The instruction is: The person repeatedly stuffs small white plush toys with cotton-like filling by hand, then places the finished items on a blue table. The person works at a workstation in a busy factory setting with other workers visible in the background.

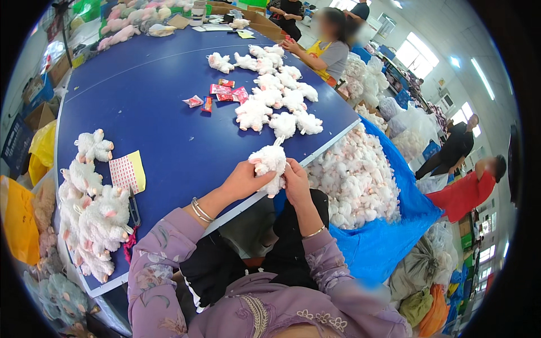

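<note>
Between my hands, just over the near edge of the blue table [169, 146], is a small white plush toy [268, 164] with pinkish ears and a loop or tag on top. My left hand [248, 179] is closed around its left side, thumb across the front. At its right side, my right hand [295, 179] pinches the plush with its fingertips. More white plush toys [270, 93] lie in a loose group beyond my hands. A heap of similar plush toys [98, 217] sits at the table's left edge.
A sticker sheet [128, 172] and a dark cutter [134, 208] lie beside the left heap. Small red packets [228, 93] rest mid-table. At the right, a blue sheet [375, 236] holds many plush toys [358, 174]. A co-worker [327, 48] works at the far right edge.
</note>
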Demonstrator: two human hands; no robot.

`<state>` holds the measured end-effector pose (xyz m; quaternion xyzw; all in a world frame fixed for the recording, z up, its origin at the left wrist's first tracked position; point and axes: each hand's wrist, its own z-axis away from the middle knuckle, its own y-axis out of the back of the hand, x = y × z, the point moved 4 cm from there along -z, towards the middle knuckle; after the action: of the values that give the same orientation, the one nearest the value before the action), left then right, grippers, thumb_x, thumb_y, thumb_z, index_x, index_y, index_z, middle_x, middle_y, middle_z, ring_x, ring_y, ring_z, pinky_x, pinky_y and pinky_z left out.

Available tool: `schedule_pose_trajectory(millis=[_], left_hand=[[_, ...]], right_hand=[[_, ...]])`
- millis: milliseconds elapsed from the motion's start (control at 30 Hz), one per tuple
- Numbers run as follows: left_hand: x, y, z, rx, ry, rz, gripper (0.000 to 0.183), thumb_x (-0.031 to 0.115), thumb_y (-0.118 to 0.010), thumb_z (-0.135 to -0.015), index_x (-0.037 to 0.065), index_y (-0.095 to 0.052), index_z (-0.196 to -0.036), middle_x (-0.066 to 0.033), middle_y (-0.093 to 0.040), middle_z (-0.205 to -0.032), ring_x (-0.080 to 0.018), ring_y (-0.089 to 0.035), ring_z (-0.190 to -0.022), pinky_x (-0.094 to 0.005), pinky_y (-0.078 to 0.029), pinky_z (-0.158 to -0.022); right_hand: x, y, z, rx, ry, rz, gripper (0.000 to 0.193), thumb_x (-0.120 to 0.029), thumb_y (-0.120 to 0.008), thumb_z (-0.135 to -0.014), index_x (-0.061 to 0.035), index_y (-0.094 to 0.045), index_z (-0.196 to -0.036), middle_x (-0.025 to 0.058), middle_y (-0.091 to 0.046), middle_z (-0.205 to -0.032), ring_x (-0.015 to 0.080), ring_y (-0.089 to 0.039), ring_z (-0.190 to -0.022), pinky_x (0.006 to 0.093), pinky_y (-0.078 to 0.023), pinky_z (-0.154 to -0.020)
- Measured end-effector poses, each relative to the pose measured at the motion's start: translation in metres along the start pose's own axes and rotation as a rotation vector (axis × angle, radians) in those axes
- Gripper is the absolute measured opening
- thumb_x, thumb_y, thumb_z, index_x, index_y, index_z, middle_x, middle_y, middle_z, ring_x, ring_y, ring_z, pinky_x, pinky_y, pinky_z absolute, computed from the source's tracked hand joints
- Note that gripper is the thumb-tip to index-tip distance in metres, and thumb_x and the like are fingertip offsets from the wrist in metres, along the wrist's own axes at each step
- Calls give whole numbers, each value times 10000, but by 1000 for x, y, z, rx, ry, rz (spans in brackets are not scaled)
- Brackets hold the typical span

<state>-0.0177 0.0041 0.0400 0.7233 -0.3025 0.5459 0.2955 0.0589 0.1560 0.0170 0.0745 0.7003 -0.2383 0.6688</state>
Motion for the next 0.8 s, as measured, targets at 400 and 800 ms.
schedule_pose_trajectory(millis=[400, 800], left_hand=[[2, 2, 2, -86, 41, -62, 352, 242, -617, -909, -18, -586, -1145, -60, -650, -969, -124, -611, -868, -277, -495, -778], [-20, 86, -87, 556, -326, -583, 361, 260, -544, -931, -33, -570, -1142, -222, -619, -1053, -357, -570, -1032, -417, -447, -873]], right_hand=[[3, 4, -2, -17, 27, -36, 228, -168, -503, -990, -4, -579, -1128, 21, -633, -938, 64, -590, -777, 212, -469, -655], [-31, 43, -84, 172, 346, 980, 186, -199, -573, -810, -51, -626, -909, 178, -592, -657, 352, -608, -638, 400, -466, -591]])
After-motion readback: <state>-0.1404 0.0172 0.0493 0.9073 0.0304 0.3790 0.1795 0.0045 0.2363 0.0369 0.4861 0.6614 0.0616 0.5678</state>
